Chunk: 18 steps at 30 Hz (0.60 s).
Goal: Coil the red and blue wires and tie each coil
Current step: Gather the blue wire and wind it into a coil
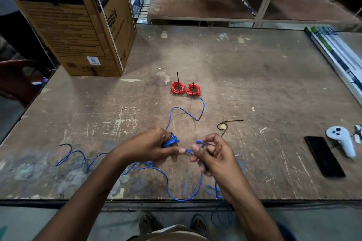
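The cardboard box (74,25) at ten o'clock carries the only print. On its side, large letters running lengthwise seem to read "Desire"; a dark brand patch above them is too blurred to read. Its label panel holds lines of small text, a QR sticker, all illegible.

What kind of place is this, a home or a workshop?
Probably a workshop or storeroom: a scarred wooden worktable, a big cardboard box on it, and more rough benches behind.
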Motion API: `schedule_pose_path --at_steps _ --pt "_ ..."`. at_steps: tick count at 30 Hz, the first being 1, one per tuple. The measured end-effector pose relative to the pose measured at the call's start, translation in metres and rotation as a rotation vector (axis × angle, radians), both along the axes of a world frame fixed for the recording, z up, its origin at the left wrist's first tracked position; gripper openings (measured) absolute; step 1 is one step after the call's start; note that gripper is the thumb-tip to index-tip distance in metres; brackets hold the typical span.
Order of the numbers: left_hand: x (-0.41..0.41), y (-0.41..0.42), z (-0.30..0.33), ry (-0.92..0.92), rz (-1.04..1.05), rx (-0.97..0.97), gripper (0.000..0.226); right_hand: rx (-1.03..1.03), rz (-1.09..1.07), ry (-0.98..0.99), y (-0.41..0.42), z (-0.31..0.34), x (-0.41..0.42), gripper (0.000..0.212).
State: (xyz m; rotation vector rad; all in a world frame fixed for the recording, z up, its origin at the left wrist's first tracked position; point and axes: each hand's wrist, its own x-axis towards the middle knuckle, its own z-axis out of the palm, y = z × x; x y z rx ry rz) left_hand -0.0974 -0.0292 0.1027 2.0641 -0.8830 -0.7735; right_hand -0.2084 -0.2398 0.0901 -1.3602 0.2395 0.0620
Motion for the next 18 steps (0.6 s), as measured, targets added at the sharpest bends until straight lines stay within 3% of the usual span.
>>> schedule_pose_path --at_steps 2,5,9,12,15,18 --pt "-0.009 -0.008 -0.007 0.021 -0.048 0.069 0.039 0.06 -0.049 -0.065 -0.001 0.007 0.007 0.03" --pt "-0.023 -0.017 -0.027 -0.172 -0.034 0.168 0.042 0.154 -0.069 -0.078 -0.008 0.018 0.019 0.02" --pt "-0.037 -0.016 -0.038 -0.19 0.082 0.045 0.034 0.297 -0.06 -0.097 -0.025 0.026 0.037 0.021" --pt "-0.047 -0.015 -0.021 -0.123 0.121 -0.106 0.036 0.129 -0.019 -0.193 -0.037 0.026 0.048 0.033" --pt "-0.054 -0.013 -0.001 0.076 0.161 -0.285 0.046 -0.122 -0.074 -0.231 -0.043 0.02 0.057 0.016" --pt "-0.06 -0.016 0.016 0.147 0.13 -0.373 0.047 -0.151 -0.152 -0.187 -0.037 0.006 0.064 0.019"
